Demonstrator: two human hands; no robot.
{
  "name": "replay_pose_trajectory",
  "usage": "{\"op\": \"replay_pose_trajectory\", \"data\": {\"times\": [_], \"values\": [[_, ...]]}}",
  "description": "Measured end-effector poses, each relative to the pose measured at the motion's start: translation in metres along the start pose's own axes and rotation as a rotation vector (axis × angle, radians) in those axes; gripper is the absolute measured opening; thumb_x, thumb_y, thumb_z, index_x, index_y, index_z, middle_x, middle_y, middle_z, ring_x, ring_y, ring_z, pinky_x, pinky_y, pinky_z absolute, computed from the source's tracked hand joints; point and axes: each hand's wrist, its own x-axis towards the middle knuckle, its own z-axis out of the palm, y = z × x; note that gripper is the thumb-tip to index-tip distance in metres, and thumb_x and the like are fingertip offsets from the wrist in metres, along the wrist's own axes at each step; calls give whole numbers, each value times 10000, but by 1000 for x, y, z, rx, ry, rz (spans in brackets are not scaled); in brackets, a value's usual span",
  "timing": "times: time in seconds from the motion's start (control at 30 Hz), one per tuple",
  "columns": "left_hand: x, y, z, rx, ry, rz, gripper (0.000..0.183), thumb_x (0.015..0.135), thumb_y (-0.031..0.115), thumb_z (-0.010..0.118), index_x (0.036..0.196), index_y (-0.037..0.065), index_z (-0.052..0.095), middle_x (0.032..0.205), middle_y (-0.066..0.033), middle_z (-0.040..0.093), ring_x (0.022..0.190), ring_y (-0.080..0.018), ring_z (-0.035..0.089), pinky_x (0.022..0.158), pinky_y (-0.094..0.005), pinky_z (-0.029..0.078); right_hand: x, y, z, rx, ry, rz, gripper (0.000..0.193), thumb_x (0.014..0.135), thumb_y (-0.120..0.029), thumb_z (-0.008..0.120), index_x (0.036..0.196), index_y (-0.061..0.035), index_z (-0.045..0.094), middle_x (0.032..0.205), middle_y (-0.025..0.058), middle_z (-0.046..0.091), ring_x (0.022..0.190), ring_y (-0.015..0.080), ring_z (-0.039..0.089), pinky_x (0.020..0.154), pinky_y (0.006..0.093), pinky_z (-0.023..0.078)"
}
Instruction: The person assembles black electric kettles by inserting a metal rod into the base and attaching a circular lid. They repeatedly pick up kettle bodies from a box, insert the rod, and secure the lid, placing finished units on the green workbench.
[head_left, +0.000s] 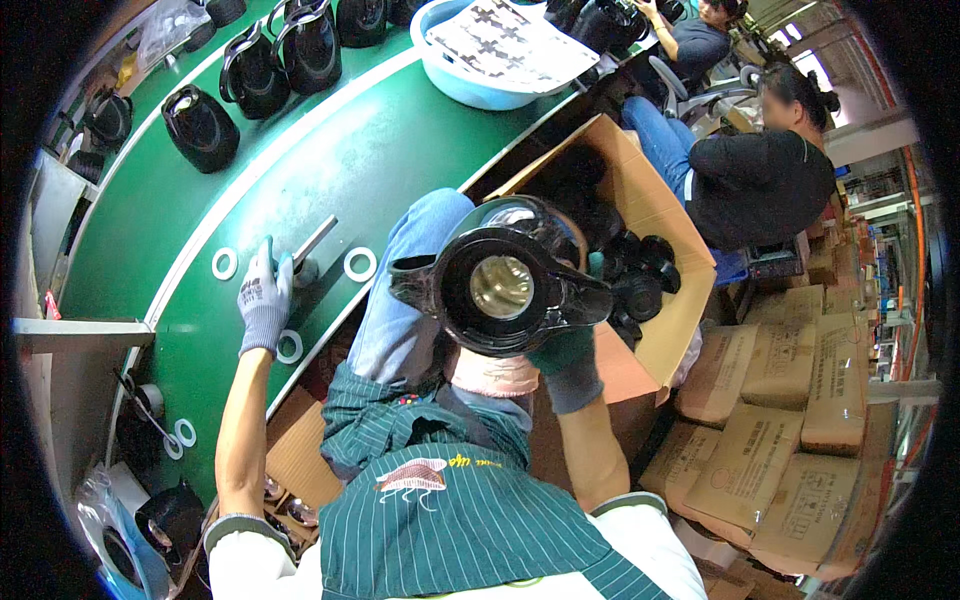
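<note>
The seated worker's left hand, in a pale grey knitted glove, lies over the green flat-topped workbench. Its fingers are extended and slightly parted, with no object seen in their hold. A small grey cylinder with a straight grey bar sits just beside the thumb side; whether they touch, I cannot tell.

The right hand, in a dark grey-green glove, supports a glossy black plastic jug with a spout and a handle. The jug is above the worker's lap, mouth facing up toward the worker, a pale shiny round base visible inside. The fingers are mostly hidden behind the jug (how tightly they are curled, I cannot tell).

Flat white rings lie about the left hand: one to its far left, one to the right beyond the grey cylinder, one nearer, beside the wrist.

More glossy black jugs stand on the far left of the bench; a light blue round plastic basin with a printed white sheet on top is at the far side. To the right, an open brown cardboard box contains black round plastic parts. A seated co-worker in a black top is beyond it; taped brown cartons are stacked at near right.
</note>
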Motion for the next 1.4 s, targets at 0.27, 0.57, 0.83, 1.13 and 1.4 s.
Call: {"op": "replay_pose_trajectory", "data": {"times": [0.27, 0.57, 0.83, 1.13, 1.4], "values": [[-68, 141, -162, -368, 385, 736, 573, 826, 366, 774, 1273, 28, 652, 1284, -183, 637, 1247, -381, 576, 1096, -519, 418, 36, 42, 17, -66, 289, -25, 784, 992, -700, 432, 1554, -154, 398, 1576, 111, 429, 1429, 310, 428, 1202, 531, 348], [-33, 91, -195, -206, 508, 420, 699, 615, 609, 898, 932, 58, 605, 909, -110, 613, 969, -342, 568, 949, -538, 435, 78, 136, 7, -565, 288, 466, 667, 1084, -480, 397, 1610, -86, 287, 1580, 196, 407, 1423, 339, 438, 1196, 498, 334], [128, -63, -211, 404, 548, 150, 521, 715, 487, 852, 947, 41, 712, 1020, -156, 681, 1111, -359, 566, 1018, -491, 428, 78, 116, -16, -562, 143, 677, 569, 1092, -339, 426, 1530, 23, 394, 1472, 199, 535, 1346, 302, 545, 1159, 429, 418], [213, -148, -170, 298, 430, 251, 664, 809, 251, 733, 1432, 119, 548, 1426, -149, 575, 1369, -361, 479, 1179, -497, 343, 82, 125, -30, -643, 257, 699, 626, 1092, -420, 401, 1531, 26, 380, 1475, 226, 522, 1342, 342, 545, 1129, 456, 452], [-56, -70, -156, 227, 290, 103, 592, 889, 346, 705, 1396, 75, 567, 1416, -198, 555, 1358, -370, 501, 1196, -528, 334, 67, 128, -46, -629, 155, 716, 662, 1043, -451, 518, 1501, 20, 441, 1462, 212, 541, 1301, 372, 565, 1090, 455, 476]]}}
